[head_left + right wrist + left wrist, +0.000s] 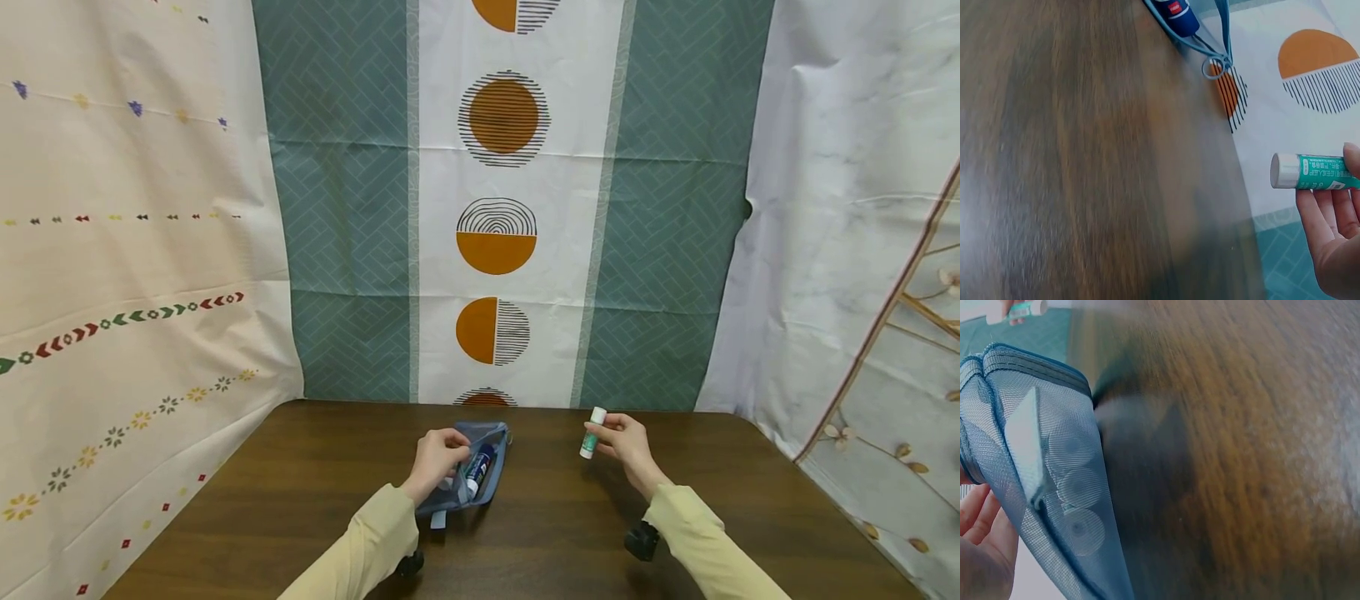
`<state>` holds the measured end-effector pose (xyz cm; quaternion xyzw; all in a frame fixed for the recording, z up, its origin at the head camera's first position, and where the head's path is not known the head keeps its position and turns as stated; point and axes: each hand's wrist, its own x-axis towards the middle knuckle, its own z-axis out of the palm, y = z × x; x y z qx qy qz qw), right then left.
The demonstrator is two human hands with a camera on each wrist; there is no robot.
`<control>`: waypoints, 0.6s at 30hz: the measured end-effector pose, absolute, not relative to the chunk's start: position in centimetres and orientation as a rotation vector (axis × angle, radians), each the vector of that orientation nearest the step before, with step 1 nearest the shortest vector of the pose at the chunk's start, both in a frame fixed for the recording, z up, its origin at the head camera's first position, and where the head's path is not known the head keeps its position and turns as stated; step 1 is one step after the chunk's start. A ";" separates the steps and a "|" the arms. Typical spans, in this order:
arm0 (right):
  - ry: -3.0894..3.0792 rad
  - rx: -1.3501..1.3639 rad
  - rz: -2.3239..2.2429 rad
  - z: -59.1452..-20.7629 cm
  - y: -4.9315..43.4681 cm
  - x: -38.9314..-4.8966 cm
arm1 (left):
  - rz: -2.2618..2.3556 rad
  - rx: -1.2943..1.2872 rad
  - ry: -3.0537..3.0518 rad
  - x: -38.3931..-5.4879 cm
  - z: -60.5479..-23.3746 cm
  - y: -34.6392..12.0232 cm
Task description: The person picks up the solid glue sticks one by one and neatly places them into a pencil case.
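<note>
A blue mesh zip pouch (491,487) gapes open above the wooden table, left of the middle in the head view. My left hand (437,460) pinches its left edge; in the left wrist view the mesh hides part of the fingers (982,515). Inside the pouch lies a dark blue glue stick (478,468) with a white end. Round pale ends (1082,487) of several things show through the mesh. Off to the right, my right hand (626,446) holds a green-and-white glue stick (1319,172) between thumb and fingers, tilted and raised over the table.
The brown wooden table (547,550) spans the lower view. Behind it hangs a green and white cloth (555,350) with orange circles. Patterned cloths hang on the left (150,275) and right (825,292). A small pale tag (438,520) sticks out from the pouch's near end.
</note>
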<state>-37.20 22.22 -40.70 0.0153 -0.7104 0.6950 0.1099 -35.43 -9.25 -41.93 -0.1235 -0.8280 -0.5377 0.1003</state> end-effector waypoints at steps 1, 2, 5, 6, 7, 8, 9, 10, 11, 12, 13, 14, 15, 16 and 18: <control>-2.107 0.013 2.031 -40.2 21.7 -36.8 | -1.586 -0.363 -2.448 -35.4 -41.9 -9.3; -2.110 0.008 2.034 -40.1 21.5 -36.9 | -1.585 -0.361 -2.448 -35.4 -42.0 -9.3; -2.116 0.003 2.034 -40.0 20.8 -36.9 | -1.585 -0.359 -2.451 -35.4 -42.0 -9.3; -2.114 0.011 2.034 -40.0 20.6 -36.8 | -1.583 -0.358 -2.453 -35.4 -41.9 -9.3; -2.117 0.019 2.034 -40.0 20.5 -36.8 | -1.582 -0.358 -2.454 -35.4 -41.9 -9.3; -2.115 0.029 2.034 -40.0 20.3 -36.8 | -1.580 -0.361 -2.454 -35.4 -41.9 -9.3; -2.113 0.044 2.033 -40.0 20.2 -36.7 | -1.582 -0.367 -2.453 -35.4 -41.8 -9.3; -2.107 0.062 2.038 -39.9 20.1 -36.6 | -1.586 -0.375 -2.450 -35.3 -41.7 -9.3; -2.101 0.079 2.038 -39.9 20.0 -36.6 | -1.588 -0.384 -2.446 -35.3 -41.6 -9.3; -2.104 0.092 2.033 -39.9 19.9 -36.5 | -1.593 -0.395 -2.440 -35.3 -41.6 -9.3; -2.103 0.098 2.032 -39.8 19.8 -36.4 | -1.600 -0.405 -2.433 -35.2 -41.5 -9.4; -2.104 0.104 2.030 -39.8 19.7 -36.4 | -1.604 -0.414 -2.428 -35.2 -41.4 -9.4; -2.104 0.095 2.035 -39.8 19.7 -36.4 | -1.611 -0.420 -2.424 -35.2 -41.3 -9.4; -2.106 0.095 2.038 -39.8 19.6 -36.4 | -1.613 -0.423 -2.422 -35.1 -41.3 -9.4; -2.122 0.072 2.039 -39.9 19.4 -36.5 | -1.610 -0.424 -2.420 -35.1 -41.2 -9.5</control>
